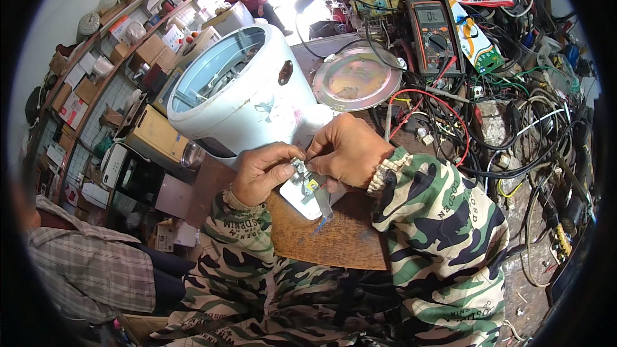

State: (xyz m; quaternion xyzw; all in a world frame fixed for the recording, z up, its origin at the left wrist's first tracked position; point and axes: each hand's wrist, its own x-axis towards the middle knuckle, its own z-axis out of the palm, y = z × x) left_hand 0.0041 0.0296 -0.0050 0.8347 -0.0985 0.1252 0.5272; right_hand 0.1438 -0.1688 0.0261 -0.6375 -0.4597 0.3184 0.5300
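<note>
Here the left hand (263, 175) and right hand (350, 151) pinch a small metal part (299, 166), a white panel (294, 198) at six o'clock on the worktop (334, 241). At eleven, the white housing (257, 93) gapes open: reassembly looks undone; whether the part's fastened, can't tell.

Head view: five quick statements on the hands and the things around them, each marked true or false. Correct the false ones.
1. The left hand and the right hand meet at a small metal part. True.
2. The digital multimeter lies to the left of the white appliance housing. False: the digital multimeter is to the right of the white appliance housing.
3. The housing has a round opening. True.
4. Both of the wearer's sleeves are plain grey. False: they are camouflage sleeves.
5. A round metal disc lies beyond the right hand. True.
</note>
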